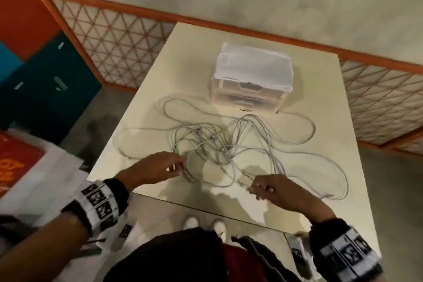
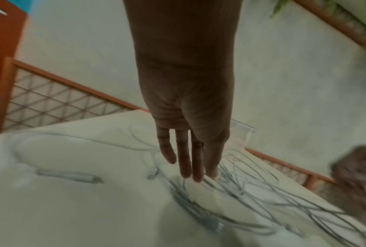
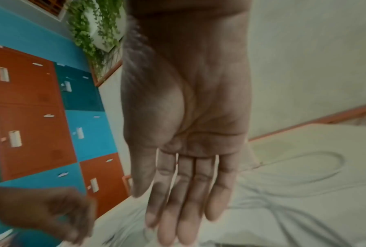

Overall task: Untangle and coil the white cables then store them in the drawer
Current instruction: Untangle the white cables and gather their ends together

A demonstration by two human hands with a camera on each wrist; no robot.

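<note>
- Table, cream, beside orange lattice railing.
- One clear drawer unit; white cables tangled, uncountable.
- Left hand, right hand: fingers straight, holding nothing.

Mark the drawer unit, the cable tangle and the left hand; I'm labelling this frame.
drawer unit (image 1: pixel 253 68): head view, translucent top.
cable tangle (image 1: pixel 219 142): head view, knotted middle.
left hand (image 1: pixel 153 167): head view, back of hand.
</note>
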